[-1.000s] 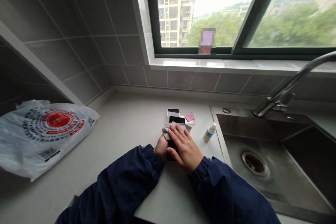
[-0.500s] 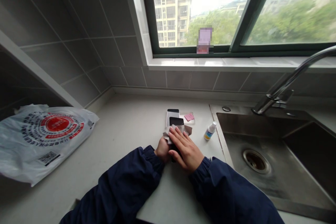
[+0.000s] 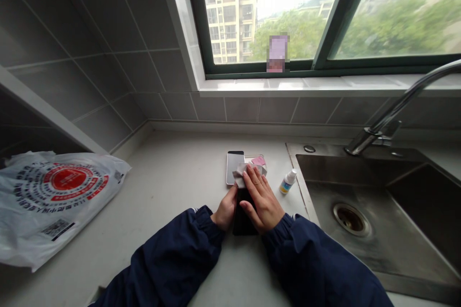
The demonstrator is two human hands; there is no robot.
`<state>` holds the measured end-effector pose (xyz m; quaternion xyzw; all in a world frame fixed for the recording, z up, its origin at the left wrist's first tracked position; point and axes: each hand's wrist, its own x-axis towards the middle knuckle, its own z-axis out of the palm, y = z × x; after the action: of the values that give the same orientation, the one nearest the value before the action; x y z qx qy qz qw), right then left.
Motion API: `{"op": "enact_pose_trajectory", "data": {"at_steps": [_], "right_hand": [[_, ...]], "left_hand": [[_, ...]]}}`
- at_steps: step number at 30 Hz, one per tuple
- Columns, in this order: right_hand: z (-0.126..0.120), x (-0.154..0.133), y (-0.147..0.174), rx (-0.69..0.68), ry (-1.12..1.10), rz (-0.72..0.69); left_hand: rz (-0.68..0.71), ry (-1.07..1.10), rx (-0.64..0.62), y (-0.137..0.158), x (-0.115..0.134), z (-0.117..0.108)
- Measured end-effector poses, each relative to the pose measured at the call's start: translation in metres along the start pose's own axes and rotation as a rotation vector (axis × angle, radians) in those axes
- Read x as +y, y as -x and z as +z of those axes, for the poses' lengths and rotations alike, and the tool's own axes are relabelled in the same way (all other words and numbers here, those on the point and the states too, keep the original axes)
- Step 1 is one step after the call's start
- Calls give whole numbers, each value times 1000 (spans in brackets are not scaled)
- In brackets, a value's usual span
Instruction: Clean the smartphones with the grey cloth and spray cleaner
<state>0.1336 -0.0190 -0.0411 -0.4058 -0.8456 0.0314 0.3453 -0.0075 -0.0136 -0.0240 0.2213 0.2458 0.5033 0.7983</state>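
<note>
A black smartphone [image 3: 245, 218] lies under both my hands above the counter. My left hand [image 3: 225, 208] is closed along its left edge, with the thumb near the upper corner. Across the phone's upper part, my right hand [image 3: 262, 196] presses a crumpled light-grey cloth [image 3: 240, 175] with nearly flat fingers, which cover part of the cloth. Just beyond the cloth lies a second phone [image 3: 235, 165] with a pale, shiny face. Beside it, a small pink packet or cloth [image 3: 258, 159] rests on a clear case, mostly hidden. To the right stands a small white spray bottle [image 3: 288, 182].
A steel sink [image 3: 313, 172] with a chrome faucet [image 3: 363, 139] takes up the right side. At the left lies a white plastic bag [image 3: 65, 192] with red print. The tiled wall and window [image 3: 266, 14] rise behind the white counter [image 3: 173, 168].
The cloth and my right fingers have shifted up and slightly right over the phone. More of the phone's lower part now shows. My left hand has slid a little lower. The view has shifted slightly.
</note>
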Motion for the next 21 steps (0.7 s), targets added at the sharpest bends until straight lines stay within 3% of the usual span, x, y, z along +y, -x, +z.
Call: {"op": "enact_pose_trajectory", "data": {"at_steps": [12,16,21], "right_hand": [[3,2,2,30,-16,0],[1,0,1,17,-13,-22],[0,-7,1,11,6,-90]], "left_hand": [[-35,68,80,-2,4,10],[-65,79,133,-5,4,3],[-113,149,84,-5,1,-6]]}}
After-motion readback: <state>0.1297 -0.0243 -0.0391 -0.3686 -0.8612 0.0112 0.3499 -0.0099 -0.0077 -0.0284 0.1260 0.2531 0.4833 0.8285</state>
